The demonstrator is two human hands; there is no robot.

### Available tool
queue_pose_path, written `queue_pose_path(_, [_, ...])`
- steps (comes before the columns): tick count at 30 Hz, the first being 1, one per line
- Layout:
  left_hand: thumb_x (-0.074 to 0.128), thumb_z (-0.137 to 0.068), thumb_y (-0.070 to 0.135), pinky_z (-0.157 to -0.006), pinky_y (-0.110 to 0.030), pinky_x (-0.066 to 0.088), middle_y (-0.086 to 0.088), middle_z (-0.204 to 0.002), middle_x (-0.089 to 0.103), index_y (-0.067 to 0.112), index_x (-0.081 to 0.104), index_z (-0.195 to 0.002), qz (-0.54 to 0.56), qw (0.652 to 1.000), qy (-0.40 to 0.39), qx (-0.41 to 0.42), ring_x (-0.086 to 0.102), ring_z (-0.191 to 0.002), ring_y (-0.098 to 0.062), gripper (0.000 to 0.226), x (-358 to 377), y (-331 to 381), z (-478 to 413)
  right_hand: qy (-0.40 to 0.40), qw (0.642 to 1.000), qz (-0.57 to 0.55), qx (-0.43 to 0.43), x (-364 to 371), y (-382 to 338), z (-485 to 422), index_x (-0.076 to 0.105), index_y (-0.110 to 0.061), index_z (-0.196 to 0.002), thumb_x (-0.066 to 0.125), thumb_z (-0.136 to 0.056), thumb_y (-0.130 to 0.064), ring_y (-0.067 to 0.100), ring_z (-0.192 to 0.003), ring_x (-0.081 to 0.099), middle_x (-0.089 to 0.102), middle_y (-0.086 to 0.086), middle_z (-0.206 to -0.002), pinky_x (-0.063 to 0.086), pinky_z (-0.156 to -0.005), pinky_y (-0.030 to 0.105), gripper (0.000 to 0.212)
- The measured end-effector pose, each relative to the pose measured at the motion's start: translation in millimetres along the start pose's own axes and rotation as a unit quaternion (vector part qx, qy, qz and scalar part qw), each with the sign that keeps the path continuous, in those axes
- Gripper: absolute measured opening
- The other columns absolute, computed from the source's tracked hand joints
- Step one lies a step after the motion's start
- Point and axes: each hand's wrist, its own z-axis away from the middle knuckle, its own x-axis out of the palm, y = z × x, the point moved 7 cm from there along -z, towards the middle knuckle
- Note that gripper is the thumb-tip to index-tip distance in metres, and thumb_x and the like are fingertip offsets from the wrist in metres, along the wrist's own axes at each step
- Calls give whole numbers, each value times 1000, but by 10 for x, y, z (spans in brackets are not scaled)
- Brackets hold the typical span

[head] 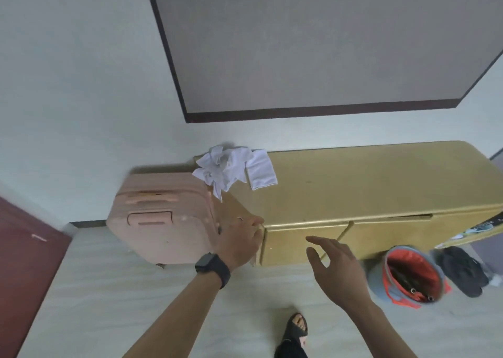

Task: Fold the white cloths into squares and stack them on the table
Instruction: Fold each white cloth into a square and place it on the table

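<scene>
White cloths sit at the far left corner of the table (367, 183), a long, tan, cardboard-looking box. One flat cloth (261, 173) is smooth and rectangular. The crumpled heap (217, 171) beside it can't be counted. Left hand (239, 239), with a black smartwatch (213, 266), touches the near left corner; can't tell if it grips. Right hand (336, 269) is apart from it in the air, fingers spread, holding nothing. One ribbed pink hard-shell suitcase (160, 221) stands to the left. One round grey bag (411, 273) with orange lining sits to the right.

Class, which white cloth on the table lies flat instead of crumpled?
The rectangular cloth at the pile's right edge; the crumpled cloths beside it are bunched up.
</scene>
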Motion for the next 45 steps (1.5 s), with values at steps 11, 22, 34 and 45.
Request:
queue_pose_path(11, [52, -95, 27, -99, -36, 45, -1, -127, 61, 26, 57, -130, -36, 990, -8, -138, 53, -120, -20, 36, 369, -436, -1496, -164, 983, 65, -47, 642, 468, -1990, 61, -36, -128, 54, -97, -37, 12, -124, 44, 58, -16, -132, 37, -101, 24, 32])
queue_pose_path(22, [47, -96, 22, -94, -33, 41, 2, -136, 55, 24, 51, -134, -168, 979, -71, -89, 49, -124, -18, 38, 683, -1027, -2963, -313, 927, 206, 26, 1834, 1227, -3136, 19, -33, -156, 35, -102, -45, 21, -153, 7, 5, -1, -167, 21, -121, 41, 57])
queue_pose_path(34, [52, -96, 10, -89, -39, 46, -10, -113, 67, 11, 67, -112, -259, 960, -104, -7, 58, -111, -31, 22, 1046, -1460, -3666, -275, 941, 194, 26, 2065, 1489, -3203, 10, -42, -157, 45, -96, -47, 14, -153, 2, -1, -11, -166, 16, -123, 41, 70])
queue_pose_path(45, [76, -81, 41, -88, -29, 55, 13, -86, 76, 27, 79, -94, 167, 956, -188, -150, 69, -89, -6, 20, 1414, -480, -3603, -265, 953, -85, 122, 1349, 1215, -3626, 66, -45, -117, 70, -88, -43, -7, -73, 63, 67, -18, -86, 44, -63, 8, 29])
